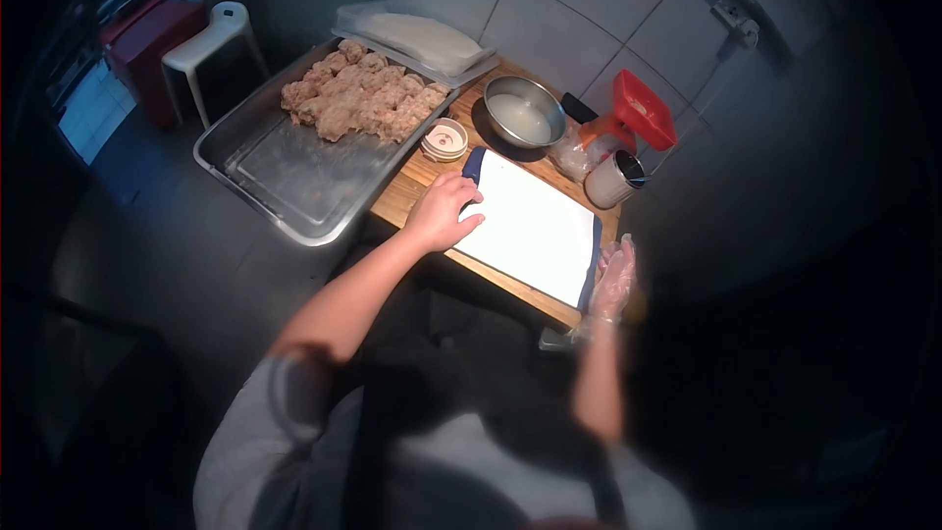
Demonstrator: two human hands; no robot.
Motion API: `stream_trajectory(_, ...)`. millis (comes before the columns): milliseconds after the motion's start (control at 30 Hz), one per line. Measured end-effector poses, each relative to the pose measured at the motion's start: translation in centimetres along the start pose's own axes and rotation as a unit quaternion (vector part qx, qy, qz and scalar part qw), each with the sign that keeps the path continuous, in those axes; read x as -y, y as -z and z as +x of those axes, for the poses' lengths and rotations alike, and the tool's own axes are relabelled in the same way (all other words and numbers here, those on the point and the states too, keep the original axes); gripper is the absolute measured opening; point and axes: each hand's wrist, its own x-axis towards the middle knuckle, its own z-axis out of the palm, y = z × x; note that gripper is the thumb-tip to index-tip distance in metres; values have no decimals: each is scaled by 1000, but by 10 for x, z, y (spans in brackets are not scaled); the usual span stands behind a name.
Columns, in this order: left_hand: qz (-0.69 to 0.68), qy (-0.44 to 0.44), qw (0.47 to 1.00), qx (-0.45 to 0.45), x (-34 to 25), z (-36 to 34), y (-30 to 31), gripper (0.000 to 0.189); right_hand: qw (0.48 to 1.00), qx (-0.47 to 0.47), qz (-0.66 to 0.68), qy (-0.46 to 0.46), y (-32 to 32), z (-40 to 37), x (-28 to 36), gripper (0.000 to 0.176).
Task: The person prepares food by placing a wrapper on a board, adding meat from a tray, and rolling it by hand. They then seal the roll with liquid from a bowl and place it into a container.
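Observation:
A white cutting board (530, 231) with dark blue ends lies on a wooden worktop (400, 189) in front of me. My left hand (446, 211) is bare and rests at the board's left end, its thumb spread from the slightly bent fingers. On the opposite side, my right hand (616, 280) wears a clear plastic glove. Its fingers are stretched out along the board's right end, and I see nothing in them. The board's surface is brightly lit, with no food visible on it.
To the left, a large metal tray (285, 172) holds a heap of raw minced mixture (358, 98). Behind the board stand a small round container (444, 139), a metal bowl (525, 113) of whitish liquid, a can (613, 180) and a red-topped scale (643, 108). A lidded plastic tub (417, 39) sits farther back.

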Motion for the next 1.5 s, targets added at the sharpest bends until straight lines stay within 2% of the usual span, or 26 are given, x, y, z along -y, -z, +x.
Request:
stream_trajectory(100, 1, 0, 1000, 4, 0, -1, 0, 32, 1000, -12, 13, 17, -2, -3, 4, 52)
stream_trajectory(300, 8, 0, 1000, 10, 2, -1, -2, 34, 999, -22, 24, -13, -7, -7, 17, 53)
stream_trajectory(333, 9, -2, 1000, 11, 4, 0, -3, 35, 997, -37, -50, 43, -2, -5, 13, 52)
stream_trajectory(433, 27, -107, 988, -105, -17, 1, 10, 37, 950, -71, -238, 191, 1, -11, 9, 49)
stream_trajectory(467, 44, -161, 983, -80, -36, 3, 27, 36, 928, -72, -285, 228, -2, -21, 29, 48)
stream_trajectory(500, 37, -203, 975, -79, -52, 10, 47, 32, 928, -33, -261, 264, -4, -25, 36, 49)
stream_trajectory(600, 71, -297, 951, -54, -58, 47, 104, 20, 914, 63, -347, 199, -15, -41, 64, 50)
stream_trajectory(667, 111, -287, 947, -92, -45, 94, 142, 16, 918, 89, -350, 166, -20, -47, 73, 50)
stream_trajectory(700, 139, -237, 955, -115, -36, 116, 159, 15, 916, 101, -352, 167, -19, -49, 68, 50)
stream_trajectory(767, 255, -164, 950, -75, -3, 170, 191, 13, 908, 121, -354, 187, -12, -51, 53, 50)
stream_trajectory(833, 261, -11, 965, 13, 30, 223, 200, 16, 899, 119, -366, 208, -5, -50, 36, 48)
stream_trajectory(933, 280, 45, 954, 94, 97, 271, 184, 34, 859, 101, -401, 303, 1, -46, 17, 48)
stream_trajectory(1033, 299, 137, 928, 176, 162, 299, 145, 52, 915, 95, -347, 180, -6, -50, 31, 48)
stream_trajectory(1133, 367, 157, 899, 180, 198, 305, 108, 48, 952, 76, -278, 102, -9, -51, 28, 49)
stream_trajectory(1233, 342, 202, 887, 237, 177, 317, 109, 39, 931, 94, -343, 86, -15, -48, 46, 50)
stream_trajectory(1333, 338, 169, 903, 205, 195, 320, 106, 33, 903, 128, -398, 105, -12, -46, 48, 50)
stream_trajectory(1400, 346, 159, 916, 128, 216, 318, 99, 33, 914, 124, -375, 88, -12, -46, 49, 50)
stream_trajectory(1433, 347, 152, 921, 88, 227, 320, 98, 32, 915, 124, -374, 87, -12, -45, 49, 49)
stream_trajectory(1500, 296, 233, 923, -73, 243, 348, 123, 31, 910, 129, -384, 88, -10, -45, 50, 48)
